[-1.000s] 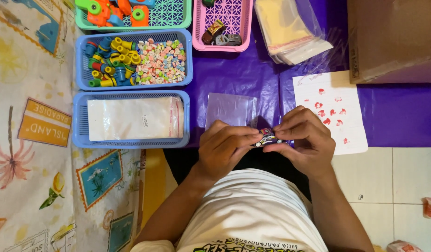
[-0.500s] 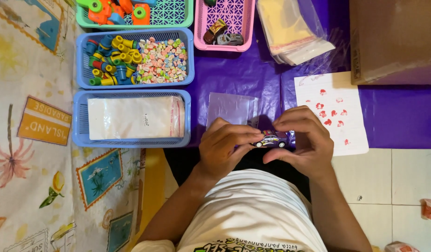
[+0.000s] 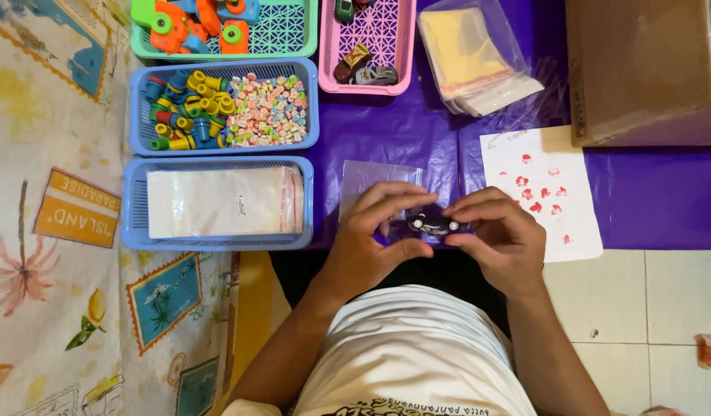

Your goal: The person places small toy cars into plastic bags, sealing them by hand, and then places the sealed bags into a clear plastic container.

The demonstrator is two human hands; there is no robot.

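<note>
Nearest to us, above the white shirt, our left hand (image 3: 371, 239) and right hand (image 3: 500, 235) meet over a small dark toy car (image 3: 433, 224); both hands pinch it between thumb and fingers, its pale wheels turned up toward the camera. The car is held just above the near edge of the purple cloth (image 3: 401, 131). Just beyond the left fingers lies a small clear plastic bag (image 3: 374, 173), flat on the cloth. To the right of the hands lies a white sheet with red marks (image 3: 540, 192). To the left stands a blue basket (image 3: 217, 202) holding flat white pouches. Farther off, a second blue basket (image 3: 224, 106) holds coloured beads and small plastic pieces. A pink basket (image 3: 368, 46) contains more toy cars, beside a stack of clear bags (image 3: 471, 58).
</note>
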